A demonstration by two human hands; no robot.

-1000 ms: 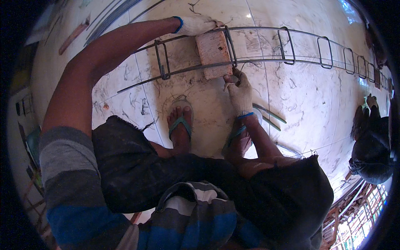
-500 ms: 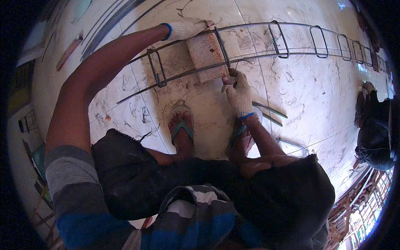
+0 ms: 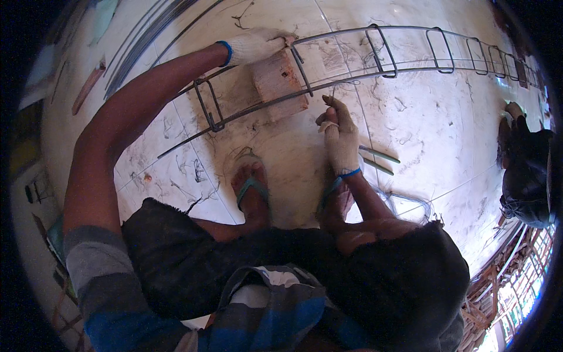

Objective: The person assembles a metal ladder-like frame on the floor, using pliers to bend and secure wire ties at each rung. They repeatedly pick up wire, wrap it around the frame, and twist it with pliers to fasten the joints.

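Note:
A long rebar frame (image 3: 352,75) of two bars with rectangular stirrups lies across a brick (image 3: 271,76). My left hand (image 3: 255,46), in a white knit glove, is closed on the far bar beside the stirrup (image 3: 302,71) over the brick. On the near side, my right hand (image 3: 341,141), gloved too, is held just off the near bar with its fingers bent together. A thin tie wire (image 3: 346,83) curls by its fingertips; whether they pinch it is hard to make out. Two green tool handles (image 3: 380,159) lie on the floor to the right of that hand.
Loose rods (image 3: 132,50) lie at the far left, with a brick-coloured bar (image 3: 89,88) nearby. Wire scraps are strewn over the tiled floor (image 3: 422,141). A coil of wire (image 3: 404,205) sits by my right knee. Another person (image 3: 528,170) is at the right edge.
My right hand has drawn back from the near bar at the stirrup, slightly toward me. My left hand keeps its hold on the far bar. The view has shifted a little.

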